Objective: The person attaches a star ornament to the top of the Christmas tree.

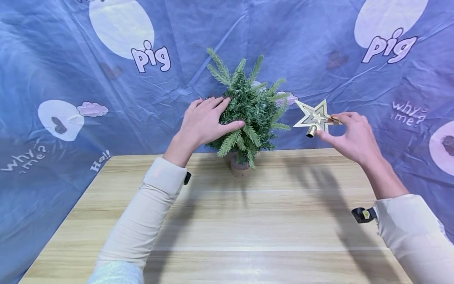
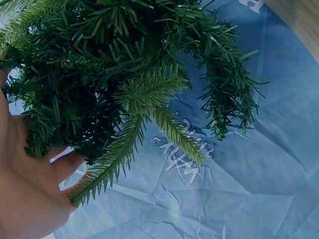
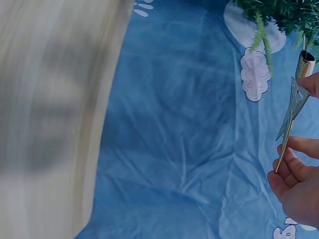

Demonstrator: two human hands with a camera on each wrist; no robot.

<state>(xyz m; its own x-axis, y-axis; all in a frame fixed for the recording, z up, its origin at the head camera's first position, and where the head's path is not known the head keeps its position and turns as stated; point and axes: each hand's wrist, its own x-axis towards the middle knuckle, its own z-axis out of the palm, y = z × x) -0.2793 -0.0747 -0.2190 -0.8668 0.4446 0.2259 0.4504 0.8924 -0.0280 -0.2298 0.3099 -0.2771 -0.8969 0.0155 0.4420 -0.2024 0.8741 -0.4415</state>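
Note:
A small artificial Christmas tree (image 1: 252, 110) stands upright on a round base (image 1: 240, 167) at the back of the table. On its left side my left hand (image 1: 203, 122) rests against the branches, fingers extended and thumb over the front needles. In the left wrist view, some fingers of the left hand (image 2: 30, 174) pass behind the green branches (image 2: 99, 89). To the right of the tree, my right hand (image 1: 351, 134) pinches a gold star tree topper (image 1: 313, 116) by its edge, above the table. The topper's hollow tube (image 3: 305, 63) shows its open end in the right wrist view.
The light wooden table (image 1: 248, 221) spans the foreground. Close behind it hangs a wrinkled blue cloth (image 1: 198, 31) printed with words and pale shapes, which also runs along the left and right sides.

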